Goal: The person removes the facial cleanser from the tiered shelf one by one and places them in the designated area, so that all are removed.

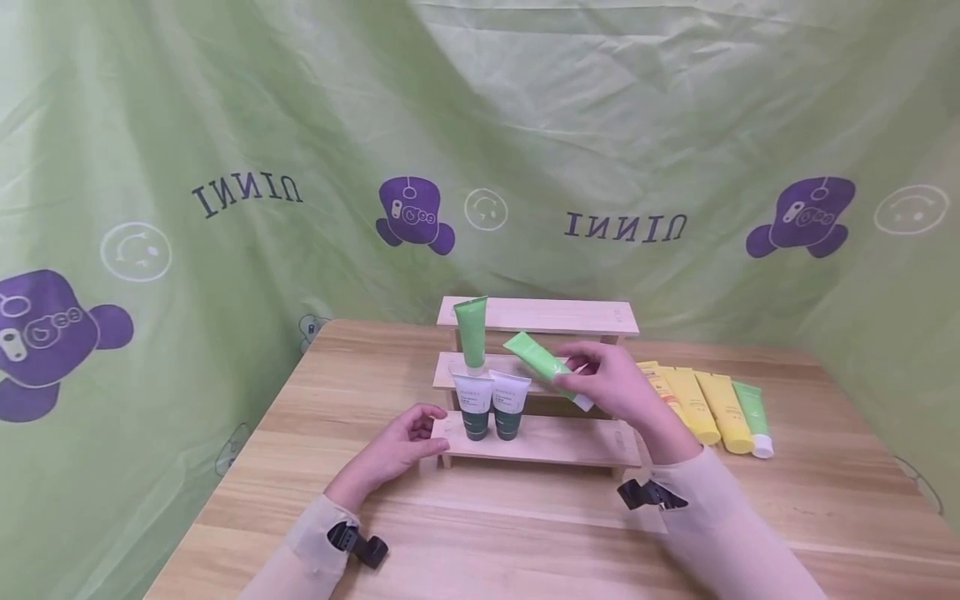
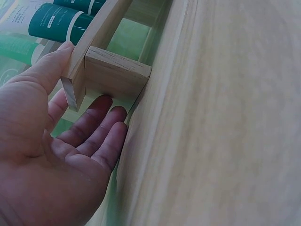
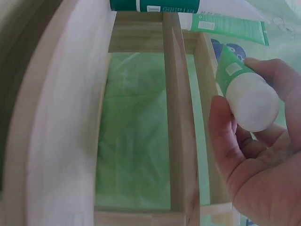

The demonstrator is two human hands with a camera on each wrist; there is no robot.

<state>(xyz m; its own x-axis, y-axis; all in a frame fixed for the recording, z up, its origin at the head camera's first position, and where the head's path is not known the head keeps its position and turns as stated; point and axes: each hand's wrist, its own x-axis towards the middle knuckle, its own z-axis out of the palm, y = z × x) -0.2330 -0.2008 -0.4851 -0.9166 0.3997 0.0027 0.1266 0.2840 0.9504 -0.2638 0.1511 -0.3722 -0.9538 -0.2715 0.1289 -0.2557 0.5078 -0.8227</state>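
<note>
My right hand (image 1: pixel 606 379) pinches a light green tube (image 1: pixel 540 357) between thumb and fingers over the middle step of a three-step wooden stand (image 1: pixel 555 442). The tube tilts, its white cap (image 3: pixel 255 102) low and facing the right wrist camera. Another green tube (image 1: pixel 472 332) stands cap-down at the left of the middle step. Two white-and-dark-green tubes (image 1: pixel 475 408) stand side by side on the lowest step. At that step's left end is my left hand (image 1: pixel 401 446), its thumb on the board's edge and its fingers curled beside the support (image 2: pixel 115 70).
Right of the stand, several yellow tubes (image 1: pixel 723 410) and a green tube with a white cap (image 1: pixel 753 417) lie in a row on the wooden table (image 1: pixel 480 533). A green printed curtain (image 1: pixel 525 108) hangs behind the table and at both sides.
</note>
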